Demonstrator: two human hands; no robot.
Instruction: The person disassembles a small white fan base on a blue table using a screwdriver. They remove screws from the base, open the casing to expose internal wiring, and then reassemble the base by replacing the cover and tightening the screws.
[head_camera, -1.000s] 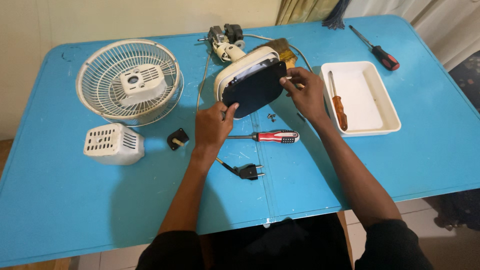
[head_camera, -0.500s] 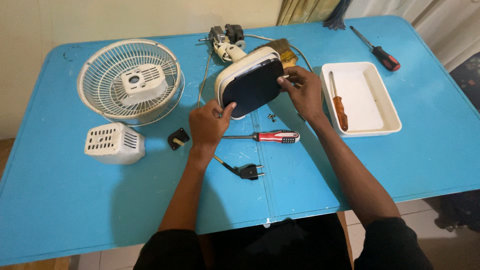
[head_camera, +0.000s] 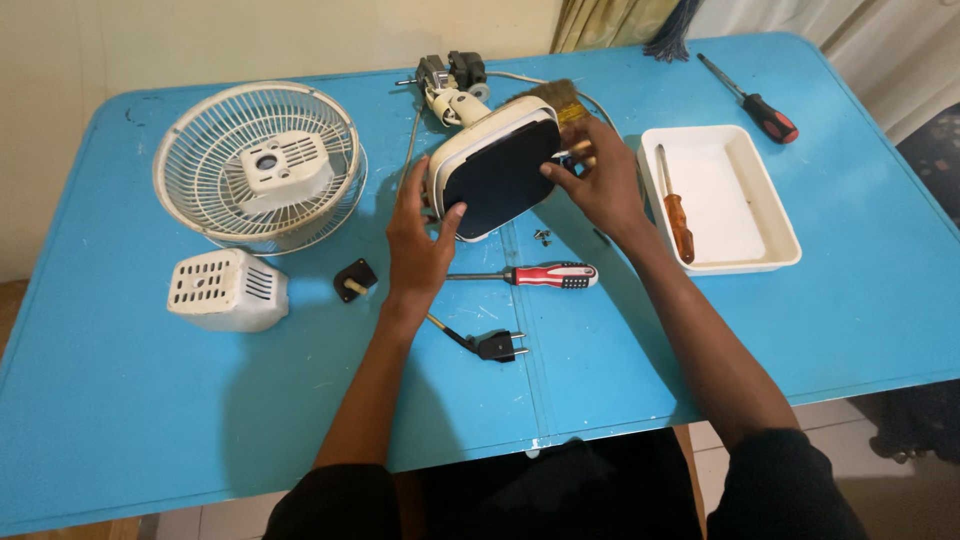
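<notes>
While your left hand (head_camera: 418, 240) and right hand (head_camera: 598, 180) are clamped on the fan base (head_camera: 495, 168), tipped up mid-table beside the white tray (head_camera: 775, 215), keep both grips firm so it doesn't slip.

packages: I see none on my table (head_camera: 150, 420).
labels: none that I can make out on anything in front of me.
signs: none.
screens: none.
</notes>
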